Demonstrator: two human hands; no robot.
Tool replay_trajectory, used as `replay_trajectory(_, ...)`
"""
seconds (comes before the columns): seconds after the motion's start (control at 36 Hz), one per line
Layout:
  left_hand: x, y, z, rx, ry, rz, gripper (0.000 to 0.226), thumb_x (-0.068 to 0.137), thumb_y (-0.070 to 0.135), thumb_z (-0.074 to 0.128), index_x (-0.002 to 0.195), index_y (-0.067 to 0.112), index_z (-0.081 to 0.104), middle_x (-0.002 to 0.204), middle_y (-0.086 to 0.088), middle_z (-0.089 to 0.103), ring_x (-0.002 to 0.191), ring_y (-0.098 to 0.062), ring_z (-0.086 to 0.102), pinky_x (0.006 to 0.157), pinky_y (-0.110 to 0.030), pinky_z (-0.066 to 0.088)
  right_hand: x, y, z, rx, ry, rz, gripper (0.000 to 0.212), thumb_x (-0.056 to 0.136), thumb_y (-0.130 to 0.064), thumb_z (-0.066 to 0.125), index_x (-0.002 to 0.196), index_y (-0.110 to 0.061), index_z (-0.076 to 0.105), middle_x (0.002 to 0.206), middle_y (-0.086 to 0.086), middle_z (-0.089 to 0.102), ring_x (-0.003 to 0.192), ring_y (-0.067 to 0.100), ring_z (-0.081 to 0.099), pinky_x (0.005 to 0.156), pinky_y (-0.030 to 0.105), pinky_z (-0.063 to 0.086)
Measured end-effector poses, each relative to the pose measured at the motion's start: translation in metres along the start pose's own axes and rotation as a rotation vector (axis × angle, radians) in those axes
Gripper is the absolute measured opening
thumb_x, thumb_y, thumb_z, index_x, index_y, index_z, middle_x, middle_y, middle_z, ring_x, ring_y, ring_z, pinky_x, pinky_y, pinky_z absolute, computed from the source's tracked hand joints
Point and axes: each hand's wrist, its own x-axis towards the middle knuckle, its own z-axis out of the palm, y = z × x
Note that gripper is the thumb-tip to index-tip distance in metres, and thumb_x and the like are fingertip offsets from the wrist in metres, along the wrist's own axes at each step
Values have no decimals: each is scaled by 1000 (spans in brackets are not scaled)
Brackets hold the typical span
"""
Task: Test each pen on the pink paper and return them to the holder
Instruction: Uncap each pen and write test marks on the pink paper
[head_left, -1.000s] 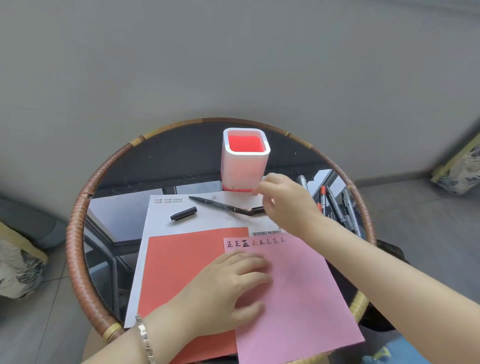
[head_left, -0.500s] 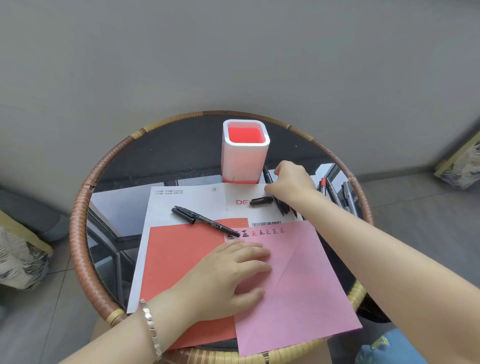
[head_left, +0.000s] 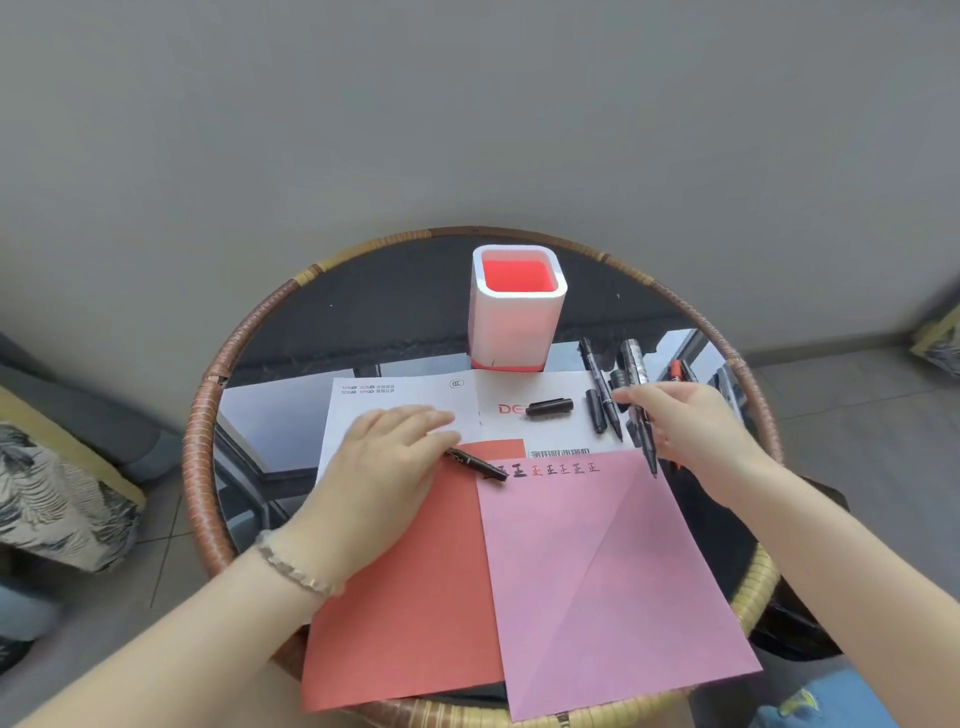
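Note:
The pink paper (head_left: 597, 571) lies at the table's front right, with a row of written marks (head_left: 558, 469) along its top edge. My right hand (head_left: 691, 431) grips a black pen (head_left: 647, 441), tip pointing down at the paper's top right corner. My left hand (head_left: 395, 457) rests flat on a second black pen (head_left: 478, 464), whose end sticks out to the marks. The white pen holder (head_left: 514, 322), red inside, stands at the back and shows no pens. A loose black cap (head_left: 549, 407) lies on the white sheet (head_left: 405, 400).
A red sheet (head_left: 415, 597) lies under my left forearm, beside the pink paper. Two more black pens (head_left: 602, 389) and several others (head_left: 675, 371) lie right of the holder. The round table has a woven rim (head_left: 208, 415). Cushions (head_left: 52, 493) sit on the floor at left.
My left hand left the pink paper and moved up-left onto the black pen. My right hand lifted a pen from the pile and carried it down toward the paper's top edge.

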Motion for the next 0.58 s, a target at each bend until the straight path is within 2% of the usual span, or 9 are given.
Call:
replay_trajectory(0.06, -3, -16, -2, 46, -28, -25, 24, 74, 7, 64, 96, 13, 70, 103, -1, 69, 95, -25, 64, 85, -35, 41, -3, 3, 0, -19, -2, -18, 16, 87, -20, 52, 90, -19, 68, 33, -14, 24, 34, 4, 28, 63, 28, 39)
replay_trajectory(0.11, -5, -26, -6, 47, -51, -54, 25, 68, 5, 75, 92, 13, 71, 94, 1, 70, 84, -27, 63, 73, -37, 50, -6, 3, 0, -3, -14, -31, 15, 88, -18, 53, 90, -16, 68, 35, -14, 24, 32, 4, 26, 58, 27, 35)
replay_trajectory(0.17, -4, -30, -9, 39, -61, -54, 21, 69, 3, 76, 88, 12, 72, 86, 3, 70, 73, -28, 60, 61, -36, 51, -9, 2, 1, 18, -31, -36, 15, 88, -17, 54, 87, -15, 69, 38, -13, 25, 33, 4, 25, 56, 26, 32)
replay_trajectory(0.25, 2, -33, -8, 48, -82, -50, 13, 74, 13, 61, 82, 12, 71, 79, 2, 68, 66, -26, 57, 54, -35, 52, -11, -1, 3, 23, -54, -40, 17, 89, -15, 52, 86, -18, 69, 38, -12, 28, 36, 4, 26, 62, 27, 34)
replay_trajectory(0.33, 11, -37, -3, 86, -77, -72, 17, 75, 20, 55, 75, 12, 70, 69, 1, 65, 61, -25, 54, 49, -35, 51, -11, -1, 5, 41, -51, -33, 17, 88, -13, 53, 89, -11, 69, 40, -10, 27, 35, 4, 26, 64, 27, 34)
replay_trajectory(0.39, 18, -40, 0, 136, -51, -87, 3, 71, 13, 67, 71, 10, 69, 64, 0, 64, 58, -26, 53, 48, -32, 48, -12, 0, 6, 47, -49, -27, 17, 88, -12, 53, 88, -12, 70, 38, -12, 28, 34, 3, 26, 62, 26, 33)
replay_trajectory(0.44, 24, -44, 2, 186, -35, -127, 16, 60, 7, 82, 67, 10, 68, 59, 0, 62, 56, -26, 53, 47, -30, 42, -13, 2, 7, 38, -54, -31, 17, 88, -12, 53, 86, -13, 70, 37, -14, 27, 33, 3, 26, 57, 25, 32)
replay_trajectory(0.53, 29, -44, 4, 220, -4, -157, 22, 53, 7, 87, 65, 9, 68, 56, 0, 62, 57, -27, 54, 50, -29, 38, -16, 4, 8, 25, -69, -50, 19, 89, -13, 52, 89, -4, 69, 38, -14, 27, 36, 4, 26, 53, 24, 29)
replay_trajectory(0.58, 30, -41, 6, 227, 21, -143, 22, 54, 4, 86, 67, 9, 69, 59, 0, 63, 61, -28, 55, 53, -30, 37, -19, 5, 8, 26, -81, -76, 19, 89, -14, 52, 88, -6, 68, 37, -14, 33, 38, 4, 28, 53, 23, 31)
